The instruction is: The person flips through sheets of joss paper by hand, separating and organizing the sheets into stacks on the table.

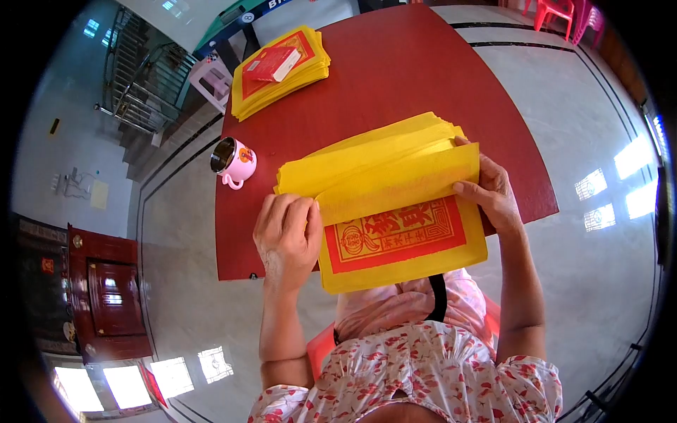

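Observation:
A sheet of yellow paper is folded over toward me, its near edge lifted between my two hands. My left hand pinches its left corner, fingers curled. At the right edge my right hand grips the paper between thumb and fingers. Below the fold shows a yellow sheet with a red printed panel bearing gold characters and patterns; its near part hangs past the table edge above my lap. More yellow sheets lie beneath and behind on the table.
On the red table, a stack of yellow printed sheets sits at the far left with a red box-like packet on top. A pink cup stands near the left edge. A pale stool is beyond the table's left side.

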{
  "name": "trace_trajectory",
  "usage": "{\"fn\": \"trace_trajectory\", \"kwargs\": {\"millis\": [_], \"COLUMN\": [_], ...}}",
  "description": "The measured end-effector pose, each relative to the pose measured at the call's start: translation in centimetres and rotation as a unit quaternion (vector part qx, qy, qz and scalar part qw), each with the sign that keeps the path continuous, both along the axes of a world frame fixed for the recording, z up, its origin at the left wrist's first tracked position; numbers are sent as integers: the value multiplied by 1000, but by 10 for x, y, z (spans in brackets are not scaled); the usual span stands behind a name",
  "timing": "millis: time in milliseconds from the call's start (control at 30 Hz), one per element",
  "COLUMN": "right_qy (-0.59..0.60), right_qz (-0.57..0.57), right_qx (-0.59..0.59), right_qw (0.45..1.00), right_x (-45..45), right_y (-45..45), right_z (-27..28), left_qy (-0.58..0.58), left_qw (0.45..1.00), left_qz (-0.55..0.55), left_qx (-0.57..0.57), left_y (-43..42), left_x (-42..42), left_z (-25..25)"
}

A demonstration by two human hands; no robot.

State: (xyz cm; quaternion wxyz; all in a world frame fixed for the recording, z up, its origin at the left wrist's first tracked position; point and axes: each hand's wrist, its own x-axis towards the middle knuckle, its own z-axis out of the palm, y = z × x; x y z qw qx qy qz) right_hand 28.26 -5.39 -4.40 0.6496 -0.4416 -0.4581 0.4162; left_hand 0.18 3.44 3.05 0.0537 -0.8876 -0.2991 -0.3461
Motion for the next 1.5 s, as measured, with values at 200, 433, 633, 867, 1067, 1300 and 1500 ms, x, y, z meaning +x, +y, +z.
{"fn": "trace_trajectory", "kwargs": {"millis": [200, 433, 633, 867, 1067, 1300, 1500], "right_qy": [58, 79, 27, 45, 25, 24, 29], "right_qz": [-68, -87, -56, -48, -42, -47, -50], "right_qx": [18, 4, -37, -33, -25, -28, -31], "right_qw": [996, 993, 997, 997, 999, 998, 998], "right_x": [-8, -10, -3, -3, -3, -3, -4], "right_y": [5, 6, 2, 2, 2, 2, 2], "right_z": [-3, -5, -10, -9, -6, -7, -7], "left_qy": [-57, -5, 101, 149, 161, 155, 155], "left_qw": [993, 976, 946, 938, 937, 936, 934], "left_qz": [12, -130, -146, -127, -119, -124, -134], "left_qx": [104, -175, -271, -286, -285, -290, -293], "left_y": [-17, -45, -50, -48, -46, -44, -41], "left_x": [1, -22, -34, -36, -40, -42, -44], "left_z": [3, -20, -28, -30, -31, -32, -33]}}
